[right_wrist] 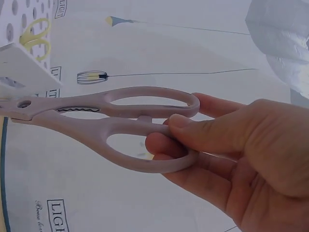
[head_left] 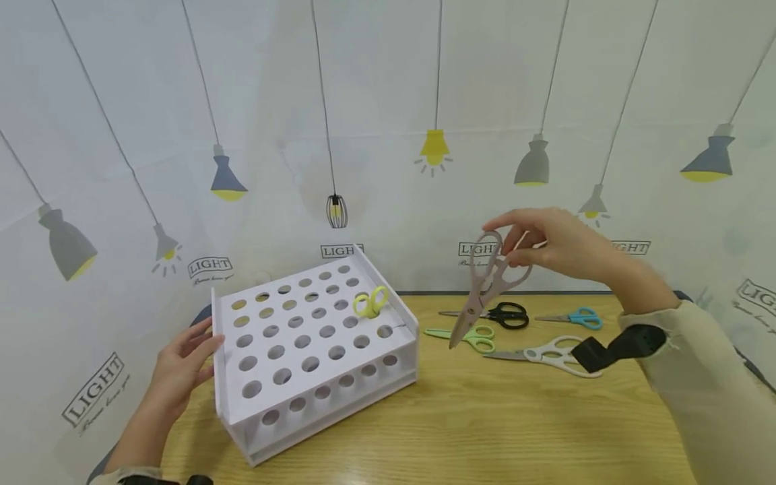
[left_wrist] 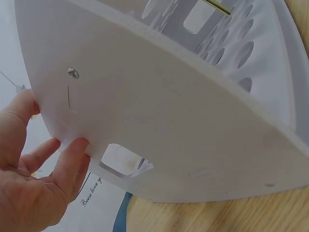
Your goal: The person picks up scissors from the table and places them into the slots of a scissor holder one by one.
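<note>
My right hand grips mauve scissors by their handle loops, thumb and fingers curled at the loop ends. The blades hang down to the left above the table in the head view. My left hand has its fingertips against the outer side panel of a white rack, near the panel's edge. The rack has rows of round holes on its sloping top. Yellow-green scissors stand in one hole near its right side, loops upward.
On the wooden table right of the rack lie black-handled scissors, light green scissors, blue-handled scissors and white-handled scissors. A white backdrop with printed lamps stands behind.
</note>
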Available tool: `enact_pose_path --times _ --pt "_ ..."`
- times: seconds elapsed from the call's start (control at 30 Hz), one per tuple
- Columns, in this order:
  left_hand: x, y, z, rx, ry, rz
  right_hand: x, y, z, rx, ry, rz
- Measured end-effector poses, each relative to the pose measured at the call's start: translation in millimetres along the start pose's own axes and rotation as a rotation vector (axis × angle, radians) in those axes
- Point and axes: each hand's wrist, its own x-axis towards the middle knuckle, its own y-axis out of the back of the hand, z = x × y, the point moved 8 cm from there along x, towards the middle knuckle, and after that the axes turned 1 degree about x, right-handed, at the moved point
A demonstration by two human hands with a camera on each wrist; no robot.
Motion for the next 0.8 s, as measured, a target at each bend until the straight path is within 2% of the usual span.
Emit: enact_pose_path --times 0.23,0.4,0.67,0.8 --pt "-0.6 -1.1 0.7 0.002 0.009 0.002 29.9 17 -23 -0.079 0.005 0.023" --pt "-1.4 -0.9 -1.2 0.010 0.020 0.004 49.0 23 -40 -0.091 0.019 0.032" --pt "-3.3 -3.2 -0.8 -0.014 0.012 0.011 73.7 23 -67 -0.127 0.051 0.051" --pt "-4.6 -2.5 0.4 -0.028 0.007 0.014 86.0 17 -81 -0.081 0.093 0.067"
